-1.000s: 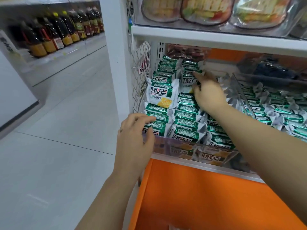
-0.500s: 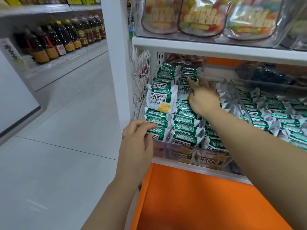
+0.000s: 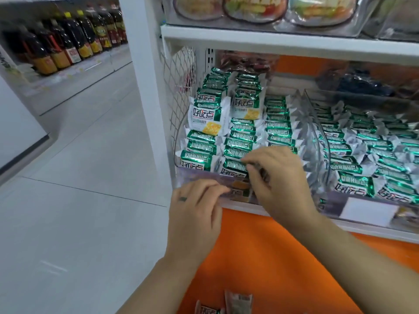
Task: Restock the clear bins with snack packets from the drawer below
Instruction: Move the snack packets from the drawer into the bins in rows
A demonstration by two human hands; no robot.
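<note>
Drawn back from the rear of the bin to its front row since half a second ago: right hand [image 3: 278,177], fingers curled at the top edge of the front green-and-white foil snack packet [image 3: 233,166]; pinching or merely touching, cannot tell. Slipped lower on the front wall of the clear plastic bin [image 3: 197,176]: left hand [image 3: 195,207], fingers curled against it, grip likewise unclear.

Inside that bin, three tight rows of the same shiny packets, most lying edge-up, two standing face-out with a yellow cracker picture. Just beside it on the right, a second clear bin [image 3: 323,143], packed with identical packets. Below both, an open orange drawer [image 3: 283,257] holding a few loose packets [image 3: 238,301] at its near edge. Above, a white shelf [image 3: 294,44] carrying clear tubs of bagged snacks.
</note>
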